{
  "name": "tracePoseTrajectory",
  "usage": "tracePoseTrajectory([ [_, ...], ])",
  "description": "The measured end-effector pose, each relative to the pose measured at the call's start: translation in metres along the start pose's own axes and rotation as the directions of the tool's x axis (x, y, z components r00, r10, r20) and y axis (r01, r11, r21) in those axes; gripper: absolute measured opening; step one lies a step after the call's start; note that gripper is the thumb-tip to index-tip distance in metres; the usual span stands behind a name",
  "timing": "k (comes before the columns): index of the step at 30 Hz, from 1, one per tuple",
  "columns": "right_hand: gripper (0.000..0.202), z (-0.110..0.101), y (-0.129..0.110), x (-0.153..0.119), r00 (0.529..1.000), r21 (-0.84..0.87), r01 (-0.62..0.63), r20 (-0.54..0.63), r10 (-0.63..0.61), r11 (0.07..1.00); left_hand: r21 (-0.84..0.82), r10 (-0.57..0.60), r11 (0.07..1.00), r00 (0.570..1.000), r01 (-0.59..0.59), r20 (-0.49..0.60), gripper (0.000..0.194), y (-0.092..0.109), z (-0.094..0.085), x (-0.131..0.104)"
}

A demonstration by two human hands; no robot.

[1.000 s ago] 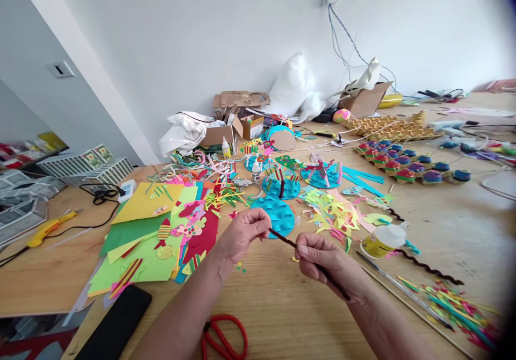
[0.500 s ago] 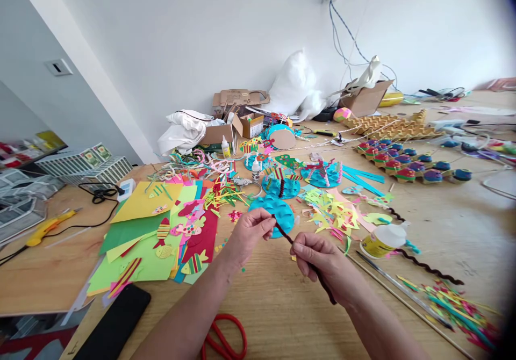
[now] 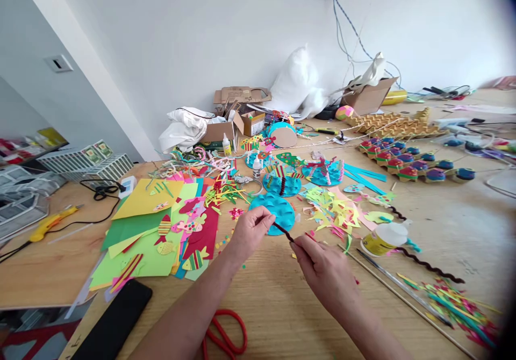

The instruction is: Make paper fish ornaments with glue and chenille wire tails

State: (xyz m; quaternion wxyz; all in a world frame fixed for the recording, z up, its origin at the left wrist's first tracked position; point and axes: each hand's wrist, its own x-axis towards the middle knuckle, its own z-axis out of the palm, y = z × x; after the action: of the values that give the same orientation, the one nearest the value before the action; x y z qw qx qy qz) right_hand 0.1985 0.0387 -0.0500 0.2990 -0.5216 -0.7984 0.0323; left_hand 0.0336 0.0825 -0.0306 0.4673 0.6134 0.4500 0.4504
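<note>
A thin dark brown fuzzy stem [image 3: 284, 231] stretches between my two hands above the table. My left hand [image 3: 255, 230] pinches its upper left end, just in front of a round blue bumpy disc [image 3: 278, 209]. Further right and lower, my right hand [image 3: 322, 263] is closed around the stem, back of the hand upward, and hides its other end. Red-handled scissors [image 3: 226, 332] lie near the front edge, below my left forearm.
Coloured paper sheets [image 3: 141, 242] and a black phone [image 3: 115, 317] lie at left. At right are a glue bottle [image 3: 382, 239], a long wooden stick [image 3: 403, 295] and paper strips [image 3: 463, 309]. Painted egg-carton pieces [image 3: 407, 173] stand further back.
My right hand has turned over so its back faces up, and the stem's lower end, which stuck out below it, is now hidden. My left hand has barely moved.
</note>
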Motion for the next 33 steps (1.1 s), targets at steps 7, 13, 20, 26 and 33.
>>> tracePoseTrajectory([
  [7, 0.030, 0.001, 0.005, 0.000, 1.000, 0.105, 0.007, 0.013, -0.008, 0.994, -0.471, -0.149, 0.862, 0.982, 0.184, 0.112, 0.029, -0.001, 0.004, -0.004],
  [13, 0.030, -0.004, 0.001, 0.002, 0.998, 0.100, -0.014, 0.062, 0.008, 0.995, -0.016, 0.079, 0.997, 0.996, -0.080, -0.039, 0.035, -0.001, -0.002, 0.000],
  [20, 0.030, -0.010, -0.001, 0.005, 0.932, 0.488, -0.346, 0.274, 0.235, 0.801, -0.139, 0.027, 0.990, 1.000, -0.026, 0.002, 0.037, 0.001, -0.004, -0.001],
  [26, 0.034, -0.010, 0.000, 0.005, 0.895, 0.554, -0.438, 0.343, 0.286, 0.708, -0.263, -0.011, 0.965, 1.000, 0.017, 0.025, 0.028, 0.000, 0.003, 0.001],
  [33, 0.032, -0.008, 0.007, 0.005, 0.889, 0.616, -0.450, 0.378, 0.259, 0.646, -0.240, -0.081, 0.968, 0.997, 0.076, -0.010, 0.029, -0.004, 0.002, 0.003],
])
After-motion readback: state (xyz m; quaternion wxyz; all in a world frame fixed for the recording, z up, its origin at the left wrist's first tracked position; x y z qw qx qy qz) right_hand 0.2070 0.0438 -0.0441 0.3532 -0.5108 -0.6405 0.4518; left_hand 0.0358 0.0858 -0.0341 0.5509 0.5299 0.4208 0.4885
